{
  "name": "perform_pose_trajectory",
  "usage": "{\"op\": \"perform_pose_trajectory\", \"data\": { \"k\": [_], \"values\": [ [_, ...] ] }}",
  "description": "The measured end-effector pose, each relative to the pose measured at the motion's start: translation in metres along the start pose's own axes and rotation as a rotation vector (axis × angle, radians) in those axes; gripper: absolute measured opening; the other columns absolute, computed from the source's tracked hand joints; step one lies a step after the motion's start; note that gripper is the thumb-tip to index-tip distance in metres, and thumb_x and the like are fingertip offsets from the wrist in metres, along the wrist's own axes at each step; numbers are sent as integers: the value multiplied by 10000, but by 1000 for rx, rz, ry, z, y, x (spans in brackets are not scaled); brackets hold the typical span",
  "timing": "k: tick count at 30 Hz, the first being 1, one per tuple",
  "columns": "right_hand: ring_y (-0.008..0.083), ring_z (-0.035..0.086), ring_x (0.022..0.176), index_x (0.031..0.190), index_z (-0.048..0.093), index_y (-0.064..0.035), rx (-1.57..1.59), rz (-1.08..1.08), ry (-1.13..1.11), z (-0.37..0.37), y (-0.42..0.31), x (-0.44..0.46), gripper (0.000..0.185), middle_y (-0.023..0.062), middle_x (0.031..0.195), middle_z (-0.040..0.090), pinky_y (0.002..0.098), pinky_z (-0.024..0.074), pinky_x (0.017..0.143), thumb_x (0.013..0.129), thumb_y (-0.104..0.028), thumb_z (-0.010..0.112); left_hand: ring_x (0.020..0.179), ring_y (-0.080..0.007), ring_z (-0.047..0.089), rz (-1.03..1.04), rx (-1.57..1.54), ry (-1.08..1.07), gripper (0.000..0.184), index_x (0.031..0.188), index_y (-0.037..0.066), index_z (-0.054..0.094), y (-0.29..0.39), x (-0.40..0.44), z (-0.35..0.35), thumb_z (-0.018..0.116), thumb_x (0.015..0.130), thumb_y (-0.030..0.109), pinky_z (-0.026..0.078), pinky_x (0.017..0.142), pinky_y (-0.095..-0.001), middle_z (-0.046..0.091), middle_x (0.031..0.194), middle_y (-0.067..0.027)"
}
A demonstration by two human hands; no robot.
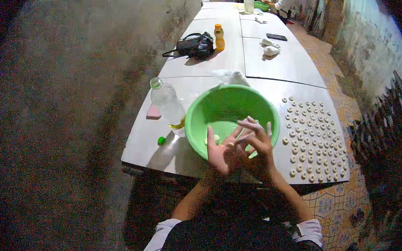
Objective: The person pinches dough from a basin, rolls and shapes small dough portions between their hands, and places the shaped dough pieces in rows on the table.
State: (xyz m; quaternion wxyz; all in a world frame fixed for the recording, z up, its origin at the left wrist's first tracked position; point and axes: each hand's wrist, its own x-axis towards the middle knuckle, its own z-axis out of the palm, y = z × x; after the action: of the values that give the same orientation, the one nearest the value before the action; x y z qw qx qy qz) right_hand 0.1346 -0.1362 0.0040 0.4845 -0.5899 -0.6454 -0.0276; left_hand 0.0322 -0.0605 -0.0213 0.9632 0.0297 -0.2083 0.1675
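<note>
Over the near side of a green plastic basin (197, 102), my two hands meet. My left hand (220, 155) is turned palm up, its thumb raised and its fingers stretched out. Across it lies my right hand (261, 146), with fingers extended and apart, touching the left palm or fingers. A tiny pale bit seems to show between them, too small to make out. Inside the basin, partly behind my left thumb, is a pale dough lump (216, 138). Many small pale dough rings (311, 152) lie in rows on the table right of the basin.
Left of the basin stands an uncapped clear bottle (167, 104), near a green cap (161, 140) and a pink object (154, 112). Farther back are a black bag (195, 46), an orange bottle (219, 38), a phone (276, 37) and white cloths (270, 49). Another person (283, 1) stands at the far end.
</note>
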Motion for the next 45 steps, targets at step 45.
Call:
{"op": "perform_pose_trajectory", "data": {
  "k": [45],
  "values": [
    [379,216,1326,1285,480,-179,-295,-137,-67,17,-33,1,672,185,1425,259,586,-11,1058,753,-581,558,1359,-296,153,141,123,171,1010,1399,-25,121,37,11,25,242,772,759,130,1101,-463,138,1468,-186]
  ]
}}
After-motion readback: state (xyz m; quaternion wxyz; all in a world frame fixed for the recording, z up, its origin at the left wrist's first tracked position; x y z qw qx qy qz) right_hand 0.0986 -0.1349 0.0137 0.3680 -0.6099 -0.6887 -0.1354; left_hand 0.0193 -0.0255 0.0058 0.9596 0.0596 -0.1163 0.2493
